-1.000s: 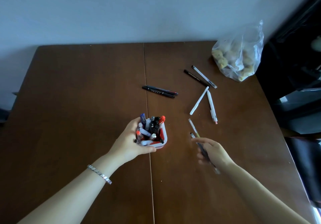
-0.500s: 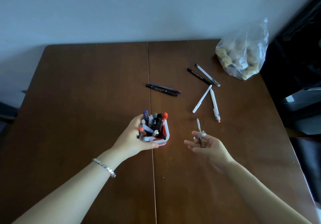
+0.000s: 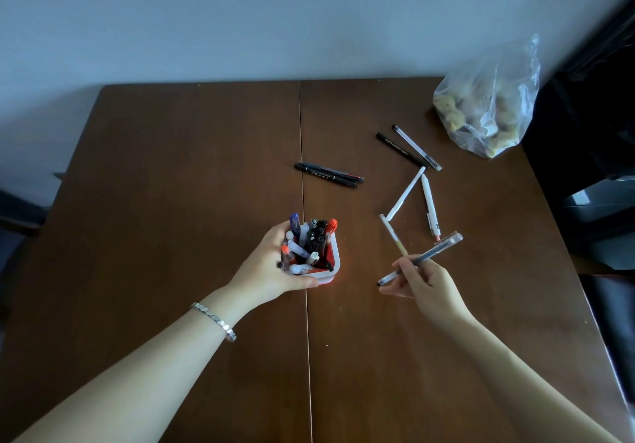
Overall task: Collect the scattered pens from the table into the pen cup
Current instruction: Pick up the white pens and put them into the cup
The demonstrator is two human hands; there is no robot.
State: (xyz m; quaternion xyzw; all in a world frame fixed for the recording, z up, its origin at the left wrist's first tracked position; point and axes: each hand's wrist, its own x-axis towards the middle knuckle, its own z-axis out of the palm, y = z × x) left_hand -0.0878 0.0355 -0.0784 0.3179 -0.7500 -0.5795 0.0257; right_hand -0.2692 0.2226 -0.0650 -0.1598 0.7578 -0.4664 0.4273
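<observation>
Left hand (image 3: 271, 270) fingers wrap the squarish plastic pen cup (image 3: 331, 264); right hand (image 3: 426, 288) fingers pinch 2 slim pens (image 3: 429, 255).

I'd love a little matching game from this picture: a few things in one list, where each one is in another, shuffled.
Things:
1. pen cup
2. clear pen
3. plastic bag
4. two black markers

Places:
A. far right corner of the table
B. lying across the table's centre seam
C. held by the left hand
D. held in the right hand

Pairs: 1-C, 2-D, 3-A, 4-B
</observation>
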